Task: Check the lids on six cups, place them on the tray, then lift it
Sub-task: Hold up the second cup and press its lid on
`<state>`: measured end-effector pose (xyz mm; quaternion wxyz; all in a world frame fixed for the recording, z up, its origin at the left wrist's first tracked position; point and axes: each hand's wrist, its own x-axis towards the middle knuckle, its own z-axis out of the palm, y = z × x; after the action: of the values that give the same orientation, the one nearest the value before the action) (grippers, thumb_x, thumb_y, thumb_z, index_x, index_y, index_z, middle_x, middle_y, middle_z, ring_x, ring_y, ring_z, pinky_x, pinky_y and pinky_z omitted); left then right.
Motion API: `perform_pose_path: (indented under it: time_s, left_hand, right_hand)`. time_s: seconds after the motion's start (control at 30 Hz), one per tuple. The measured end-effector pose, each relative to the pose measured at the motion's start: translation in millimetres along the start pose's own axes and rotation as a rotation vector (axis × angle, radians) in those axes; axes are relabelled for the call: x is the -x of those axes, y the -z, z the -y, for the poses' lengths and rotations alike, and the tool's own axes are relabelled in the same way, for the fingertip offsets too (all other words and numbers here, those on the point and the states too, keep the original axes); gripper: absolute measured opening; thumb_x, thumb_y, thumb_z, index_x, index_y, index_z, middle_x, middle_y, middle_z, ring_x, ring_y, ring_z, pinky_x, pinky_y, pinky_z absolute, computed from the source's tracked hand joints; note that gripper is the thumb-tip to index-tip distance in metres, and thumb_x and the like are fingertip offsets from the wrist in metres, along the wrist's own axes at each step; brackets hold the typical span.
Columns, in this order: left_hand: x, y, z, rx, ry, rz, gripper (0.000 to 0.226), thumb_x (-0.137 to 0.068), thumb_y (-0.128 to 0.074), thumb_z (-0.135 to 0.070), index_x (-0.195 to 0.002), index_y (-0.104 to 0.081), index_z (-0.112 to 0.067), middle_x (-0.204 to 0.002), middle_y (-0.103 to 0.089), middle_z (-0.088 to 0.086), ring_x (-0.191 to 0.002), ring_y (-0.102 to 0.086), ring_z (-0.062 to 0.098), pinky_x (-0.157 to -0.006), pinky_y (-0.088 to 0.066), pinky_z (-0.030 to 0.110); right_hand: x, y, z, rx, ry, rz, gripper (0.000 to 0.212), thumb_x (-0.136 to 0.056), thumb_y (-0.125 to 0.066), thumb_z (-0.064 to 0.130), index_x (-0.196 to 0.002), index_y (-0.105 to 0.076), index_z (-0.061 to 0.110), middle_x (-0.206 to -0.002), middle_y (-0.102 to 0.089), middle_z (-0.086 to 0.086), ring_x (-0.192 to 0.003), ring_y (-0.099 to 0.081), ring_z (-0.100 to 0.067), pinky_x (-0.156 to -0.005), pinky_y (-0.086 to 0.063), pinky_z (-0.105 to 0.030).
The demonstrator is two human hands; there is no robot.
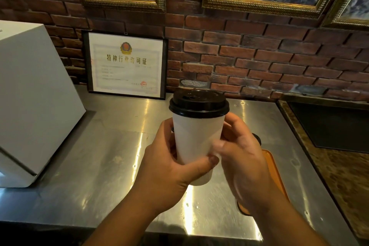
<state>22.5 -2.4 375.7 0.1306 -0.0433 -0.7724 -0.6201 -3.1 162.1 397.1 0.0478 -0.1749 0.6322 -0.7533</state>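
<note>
Both hands are holding one white cup upright, up off the steel counter. L hand is wrapping the cup's lower left side, thumb lying across the front near the base. R hand is gripping the right side, fingers curling round behind. Its thumb is blurring on the front, so exact contact there can't be told. Black lid is sitting level on the cup's rim w/ sip hole toward the far left. Orange tray is lying on the counter just right of the cup & lower, mostly hiding behind the R hand. A 2nd lid, dark, is peeking out right of the cup over the R knuckles, rest hidden. White box is standing well left of the cup. Framed certificate is leaning on the brick wall behind & left of the cup. Dark recess is sitting far right of the cup.
</note>
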Motion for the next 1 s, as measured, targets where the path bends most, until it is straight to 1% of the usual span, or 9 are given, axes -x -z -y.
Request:
perform_pose_path:
  time_s: [0.07,0.17,0.27,0.33,0.4,0.47,0.63,0.87,1.0]
  left_hand:
    - [1,-1,-3,-0.023,0.02,0.013,0.081,-0.054,-0.078,-0.088,-0.122,-0.037,-0.074,-0.123,-0.06,-0.033,-0.11,-0.063,-0.006,-0.081,-0.062,0.02]
    - [4,-5,-5,-0.033,0.032,0.027,0.076,-0.055,-0.078,-0.082,-0.117,-0.034,-0.08,-0.122,-0.058,-0.038,-0.11,-0.06,-0.011,-0.077,-0.059,0.012]
    - [7,-8,-8,-0.006,0.033,0.043,0.079,-0.054,-0.079,-0.086,-0.118,-0.033,-0.081,-0.123,-0.058,-0.039,-0.111,-0.059,-0.011,-0.073,-0.055,0.007]
    - [8,-9,-8,0.005,0.032,0.047,0.082,-0.051,-0.076,-0.092,-0.12,-0.034,-0.079,-0.124,-0.058,-0.038,-0.113,-0.06,-0.01,-0.074,-0.056,0.009]
    - [8,-10,-8,0.007,0.025,0.047,0.084,-0.051,-0.075,-0.093,-0.122,-0.034,-0.077,-0.124,-0.059,-0.036,-0.113,-0.06,-0.008,-0.075,-0.058,0.012]
    - [9,-11,-8,0.004,0.022,0.042,0.085,-0.052,-0.076,-0.092,-0.124,-0.035,-0.075,-0.125,-0.059,-0.035,-0.113,-0.061,-0.007,-0.077,-0.06,0.014]
    - [11,-12,-8,0.018,0.01,0.026,0.081,-0.054,-0.079,-0.089,-0.123,-0.038,-0.073,-0.123,-0.061,-0.033,-0.11,-0.063,-0.006,-0.074,-0.06,0.014]
    - [13,-13,-5,-0.031,0.007,-0.01,0.083,-0.052,-0.077,-0.092,-0.124,-0.038,-0.072,-0.122,-0.06,-0.036,-0.111,-0.06,-0.01,-0.069,-0.057,0.01]
    - [13,-12,-4,-0.024,0.011,0.015,0.085,-0.054,-0.078,-0.09,-0.126,-0.039,-0.07,-0.123,-0.061,-0.035,-0.11,-0.062,-0.009,-0.071,-0.059,0.012]
  right_hand:
    - [-3,3,5,-0.104,-0.04,0.004,0.052,-0.09,-0.056,0.035,-0.142,-0.058,0.032,-0.13,-0.071,-0.002,-0.121,-0.068,-0.022,-0.088,-0.061,-0.033]
    - [-11,6,12,-0.156,-0.047,-0.044,0.053,-0.101,-0.037,0.042,-0.145,-0.057,0.019,-0.115,-0.073,-0.003,-0.106,-0.07,-0.016,-0.079,-0.058,-0.027]
    - [-16,3,17,-0.141,-0.031,-0.071,0.058,-0.102,-0.034,0.052,-0.142,-0.061,0.019,-0.108,-0.074,0.0,-0.097,-0.071,-0.011,-0.074,-0.058,-0.025]
    - [-18,-1,20,-0.14,-0.03,-0.067,0.058,-0.101,-0.035,0.055,-0.14,-0.062,0.022,-0.119,-0.074,-0.005,-0.108,-0.071,-0.018,-0.079,-0.061,-0.034]
    - [-17,-5,22,-0.157,-0.04,-0.053,0.057,-0.1,-0.038,0.056,-0.139,-0.063,0.023,-0.131,-0.07,-0.012,-0.123,-0.067,-0.03,-0.091,-0.061,-0.052]
    - [-17,-8,23,-0.171,-0.048,-0.039,0.057,-0.099,-0.041,0.058,-0.138,-0.063,0.022,-0.133,-0.069,-0.014,-0.126,-0.065,-0.036,-0.098,-0.058,-0.061]
    - [-14,-13,23,-0.251,-0.026,0.011,0.061,-0.095,-0.046,0.061,-0.139,-0.059,0.021,-0.13,-0.07,-0.014,-0.119,-0.07,-0.034,-0.086,-0.063,-0.049]
    - [-13,-16,16,-0.328,0.011,-0.019,0.051,-0.106,-0.034,0.046,-0.142,-0.056,0.017,-0.13,-0.07,-0.013,-0.117,-0.071,-0.033,-0.083,-0.063,-0.044]
    - [-11,-12,21,-0.329,-0.012,0.002,0.058,-0.099,-0.051,0.05,-0.145,-0.052,0.014,-0.133,-0.067,-0.018,-0.118,-0.069,-0.037,-0.085,-0.062,-0.047]
